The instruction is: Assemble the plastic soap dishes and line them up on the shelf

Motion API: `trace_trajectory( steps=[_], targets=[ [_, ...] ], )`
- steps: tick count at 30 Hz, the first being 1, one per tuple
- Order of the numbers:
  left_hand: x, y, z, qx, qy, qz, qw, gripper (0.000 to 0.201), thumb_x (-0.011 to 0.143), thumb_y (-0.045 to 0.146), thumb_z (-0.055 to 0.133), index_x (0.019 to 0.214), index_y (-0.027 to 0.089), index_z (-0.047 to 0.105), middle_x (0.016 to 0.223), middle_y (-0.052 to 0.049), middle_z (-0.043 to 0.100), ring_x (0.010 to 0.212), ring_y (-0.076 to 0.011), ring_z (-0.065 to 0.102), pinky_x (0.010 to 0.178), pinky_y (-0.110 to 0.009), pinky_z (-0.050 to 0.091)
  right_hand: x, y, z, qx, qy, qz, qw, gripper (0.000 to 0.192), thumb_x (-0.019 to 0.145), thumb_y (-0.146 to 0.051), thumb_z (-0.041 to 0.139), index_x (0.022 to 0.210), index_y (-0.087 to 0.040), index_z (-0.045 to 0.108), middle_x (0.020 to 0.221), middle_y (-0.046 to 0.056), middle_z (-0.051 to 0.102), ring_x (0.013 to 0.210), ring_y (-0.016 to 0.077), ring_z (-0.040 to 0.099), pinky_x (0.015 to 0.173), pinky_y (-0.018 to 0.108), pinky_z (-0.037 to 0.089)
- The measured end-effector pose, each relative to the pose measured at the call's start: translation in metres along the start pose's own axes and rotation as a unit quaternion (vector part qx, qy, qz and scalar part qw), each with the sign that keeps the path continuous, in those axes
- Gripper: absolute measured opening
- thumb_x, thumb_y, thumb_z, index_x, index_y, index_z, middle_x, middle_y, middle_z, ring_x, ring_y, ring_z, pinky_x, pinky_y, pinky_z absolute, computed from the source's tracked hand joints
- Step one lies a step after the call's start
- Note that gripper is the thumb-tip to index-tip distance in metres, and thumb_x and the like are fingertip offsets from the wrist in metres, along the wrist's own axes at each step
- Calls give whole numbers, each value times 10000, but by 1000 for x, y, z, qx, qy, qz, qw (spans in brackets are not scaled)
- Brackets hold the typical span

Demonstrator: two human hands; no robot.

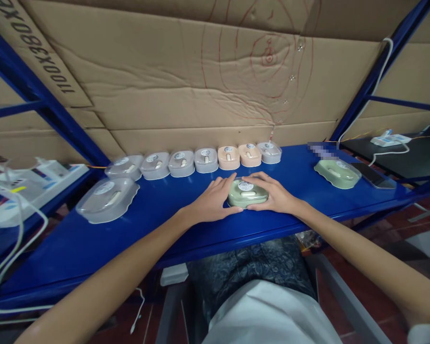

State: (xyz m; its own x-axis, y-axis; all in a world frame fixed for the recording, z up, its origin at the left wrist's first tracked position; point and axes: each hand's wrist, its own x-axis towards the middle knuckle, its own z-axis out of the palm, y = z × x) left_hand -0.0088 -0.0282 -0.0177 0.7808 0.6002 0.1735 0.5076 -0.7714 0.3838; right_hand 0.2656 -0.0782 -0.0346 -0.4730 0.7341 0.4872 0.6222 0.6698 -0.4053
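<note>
Between my two hands, near the front edge of the blue table, is a green rounded case under a clear plastic cover. It has a white pill-shaped bar on top and a round white label partly under my fingers. My left hand holds its left side, thumb at the front and fingers at the back. On the right side my right hand grips it the same way. What the case contains cannot be seen.
Behind my hands runs a row of similar covered cases, grey ones and peach ones. Another grey case lies left. At right are a green case and a phone. Cardboard walls the back; white cables hang left.
</note>
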Motion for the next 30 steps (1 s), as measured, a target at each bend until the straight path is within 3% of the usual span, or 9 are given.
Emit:
trace_trajectory(
  steps=[5,11,17,25,30],
  targets=[
    [0,-1,0,-9,10,10,1000,1092,926,679,699,1751,214,154,1706,-225,412,1504,-482,429,1240,-679,340,-2,-2,-1,2,-8,19,1000,890,865,-648,843,1636,-352,512,1478,145,549,1394,387,596,1167,627,530],
    [0,-3,1,-20,9,9,1000,1106,923,667,718,1761,261,121,1751,-197,351,1562,-463,364,1250,-670,341,-1,-2,-1,-16,-11,22,1000,845,922,-658,774,1646,-319,500,1459,157,556,1368,375,607,1143,619,549],
    [-1,-3,2,-40,5,-16,999,1127,942,665,700,1770,242,64,1730,-211,371,1581,-441,377,1258,-628,365,-3,-4,1,-37,0,46,998,813,945,-665,737,1646,-332,494,1469,149,555,1353,386,613,1120,614,570],
    [0,-6,5,-27,2,-8,1000,1101,965,682,658,1771,237,54,1786,-199,293,1637,-421,306,1306,-616,302,-8,-13,-3,-111,24,85,990,816,975,-724,646,1646,-289,483,1382,168,565,1303,402,634,1104,623,567],
    [1,-4,4,-12,-16,-11,1000,1056,995,680,612,1770,222,60,1783,-195,321,1660,-411,261,1315,-615,278,-21,-15,-11,-202,44,135,969,792,1007,-747,549,1607,-232,522,1326,191,599,1202,409,668,1059,597,576]
  ],
)
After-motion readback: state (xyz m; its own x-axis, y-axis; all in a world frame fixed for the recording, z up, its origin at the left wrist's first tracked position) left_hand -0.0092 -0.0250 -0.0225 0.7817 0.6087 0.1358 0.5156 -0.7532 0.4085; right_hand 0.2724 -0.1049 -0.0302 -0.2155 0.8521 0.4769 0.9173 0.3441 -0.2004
